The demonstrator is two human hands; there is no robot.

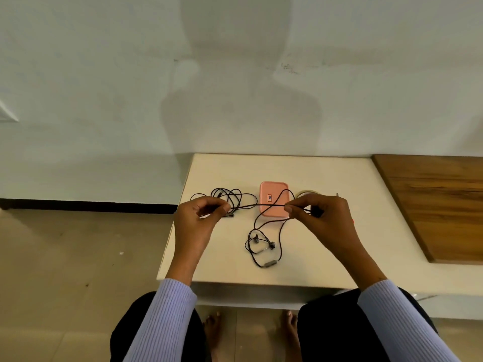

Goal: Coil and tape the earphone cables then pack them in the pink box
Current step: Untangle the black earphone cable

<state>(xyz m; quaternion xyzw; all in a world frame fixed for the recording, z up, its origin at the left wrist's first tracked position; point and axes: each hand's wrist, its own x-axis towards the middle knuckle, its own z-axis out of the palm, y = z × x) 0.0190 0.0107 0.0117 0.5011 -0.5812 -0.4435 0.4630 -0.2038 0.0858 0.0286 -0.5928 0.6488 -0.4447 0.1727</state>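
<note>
both hands pinch one earphone cable (257, 205) taut, left hand (200, 218) at nine o'clock, right hand (317, 215) at three, likely straightening it for coiling; pink box (274, 198) lies closed at twelve.

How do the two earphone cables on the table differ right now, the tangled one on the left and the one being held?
The held earphone cable is stretched between the left hand and right hand, crossing over the pink box; the left earphone cable lies loose on the table, untouched as far as I can tell. The held cable's earbuds and inline remote show plainly; the left one's are hidden in its tangle. Both are dark, uncoiled and untaped.
</note>
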